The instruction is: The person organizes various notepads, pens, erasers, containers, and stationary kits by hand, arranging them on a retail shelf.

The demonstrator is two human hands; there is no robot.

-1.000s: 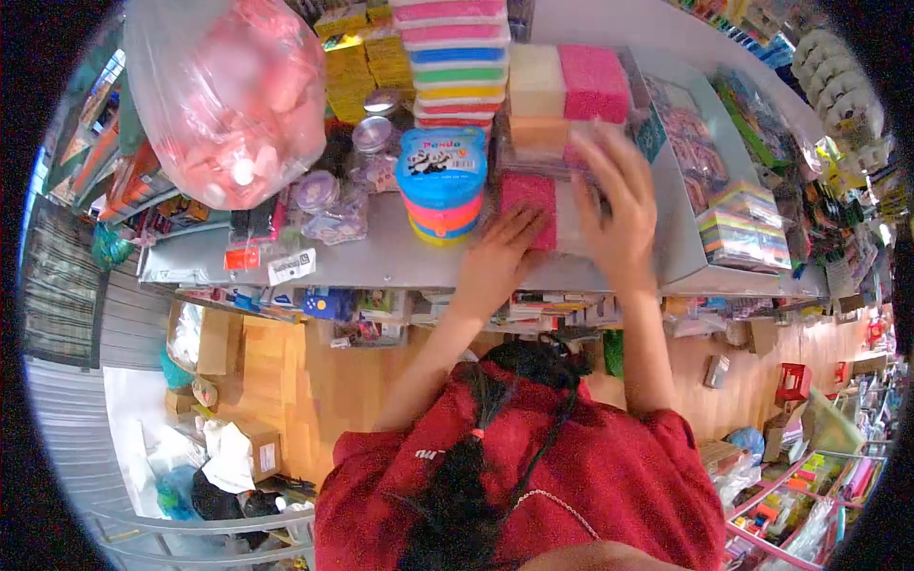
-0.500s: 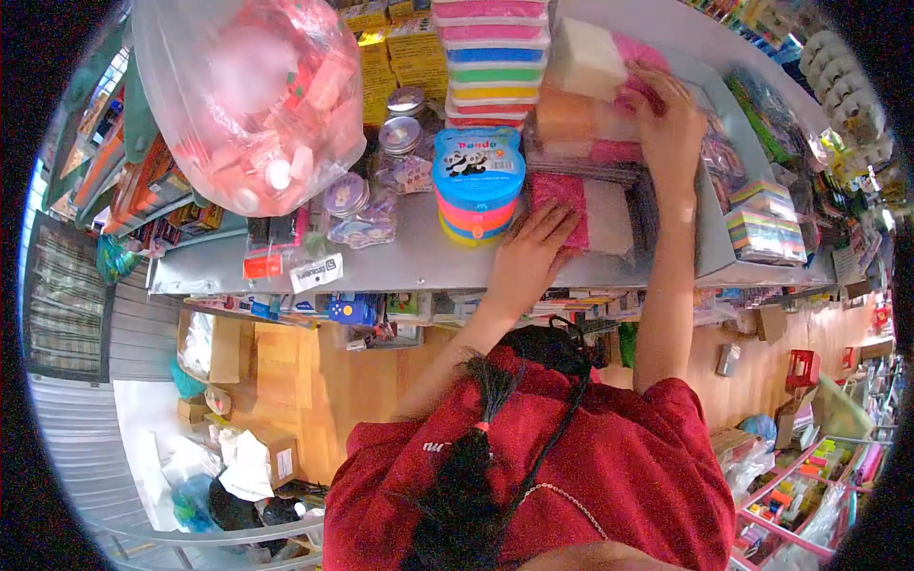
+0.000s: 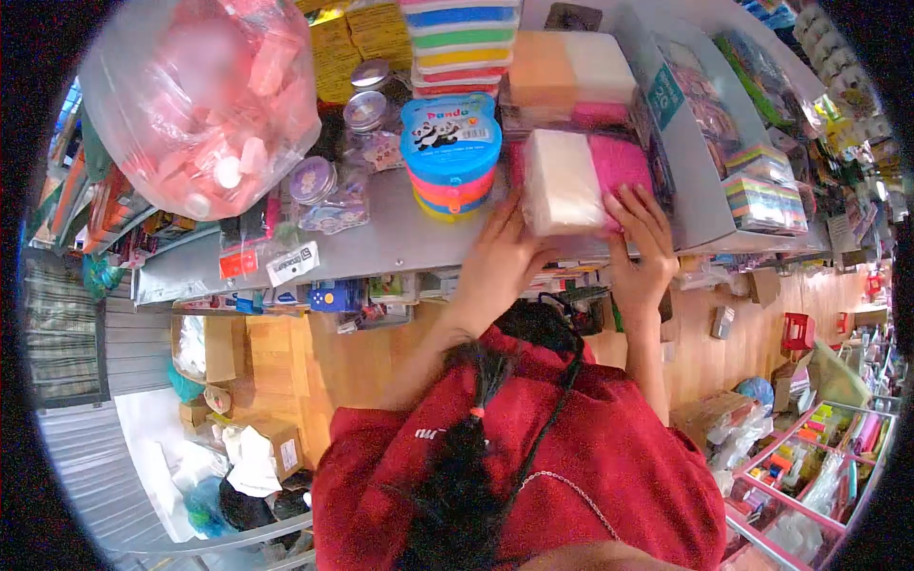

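Observation:
A clear-wrapped packet of cream and pink blocks [image 3: 562,181] lies on top of the front stack at the shelf's front edge. My right hand [image 3: 643,233] grips its pink right end, fingers over the top and front corner. My left hand [image 3: 500,257] rests against the left side of the stack, fingers stretched out and holding nothing; some fingertips are hidden. Left of the packet stands a round panda tub [image 3: 451,143] with a blue lid above pink, blue and yellow layers. More wrapped orange and white packets [image 3: 571,67] are piled behind.
A large clear bag of pink pieces [image 3: 205,105] fills the shelf's left. Coloured lidded boxes [image 3: 463,38] are stacked behind the tub, beside small round tins [image 3: 312,181]. A grey divided tray [image 3: 709,195] borders the right. Cardboard boxes [image 3: 276,443] lie on the floor behind.
My right hand has come from the rear pile to the front stack with the cream and pink packet. My left hand has shifted off the front stack's top to its left side.

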